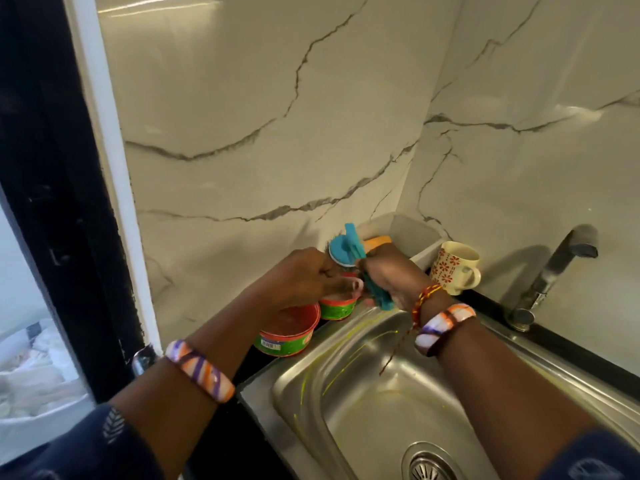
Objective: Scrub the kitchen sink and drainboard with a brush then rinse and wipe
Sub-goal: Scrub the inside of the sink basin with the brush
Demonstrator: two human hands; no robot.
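R hand (388, 278) has its fingers curled round the teal brush (375, 294) by the handle, held over the back-left corner of the sink (374, 403), just above the rim. A 2nd teal brush w/ a round head (341, 249) sits upright behind it, near the wall; can't tell if the two are touching. L hand (304, 278) fingers curled down at the small green tub (337, 308), seems to pinch something pinkish at its rim (too blurred to say what).

Handling, my read:
- Brush: plastic, light, stiff handle, bristles give a bit. Wet + soapy = slippery, so grip mid-handle w/ full wrap, not fingertips.
- Sink: stainless, rigid, fixed. Yellow-green streaks on the bowl walls, prob cleaner, so it'll be slick.
- Tubs: small green tub and the bigger red-rimmed tub (289, 332) both open, on the dark counter just left of the sink; light, easy to knock over.
- Mug (455, 266) w/ red flower print is at the back, near the R wrist. Ceramic, fragile, watch the elbow swing.

Tap (554, 271) at back right, not running. Drain (433, 462) visible at the bottom edge. Scrubbing looks barely started.
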